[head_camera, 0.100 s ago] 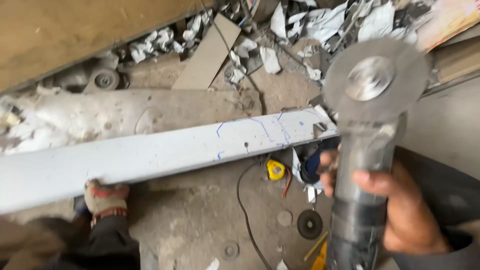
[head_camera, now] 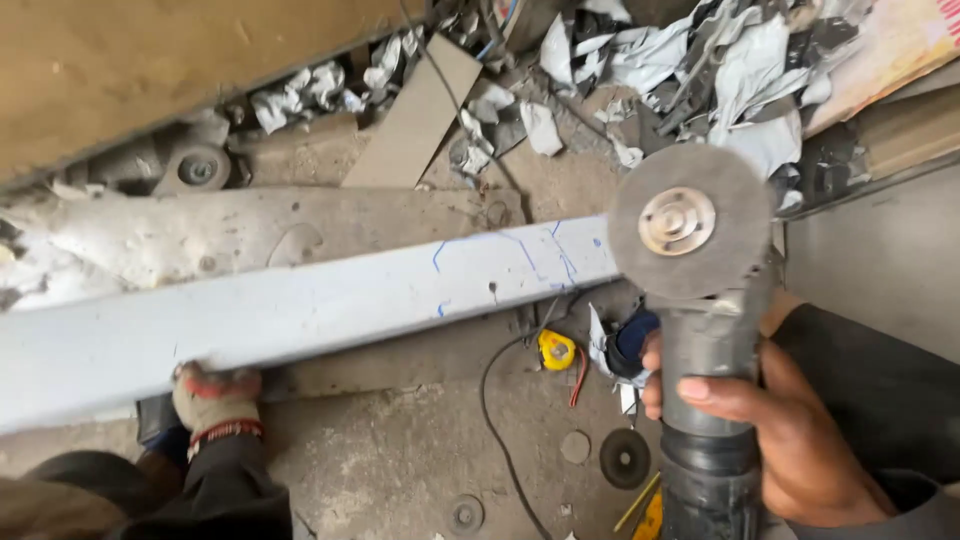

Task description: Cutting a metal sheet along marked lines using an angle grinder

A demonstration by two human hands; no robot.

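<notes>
A long pale grey metal bar (head_camera: 300, 310) lies slanted across the dusty floor, with blue pen lines (head_camera: 500, 262) near its right end. My left hand (head_camera: 213, 398), in a worn glove, rests on the bar's near edge at lower left. My right hand (head_camera: 775, 430) grips the dark body of an angle grinder (head_camera: 705, 400). Its round grey cutting disc (head_camera: 690, 220) faces me and covers the bar's right end.
A black cable (head_camera: 495, 400) runs over the floor beside a yellow tape measure (head_camera: 556, 350). Spare discs (head_camera: 625, 458) lie near the grinder. Crumpled paper and scrap (head_camera: 700, 70) pile up at the back, with a flat board (head_camera: 420, 115) and a small wheel (head_camera: 198, 168).
The grinder has shifted a little left and down, so its disc now overlaps the bar's right end. My left hand stays on the bar.
</notes>
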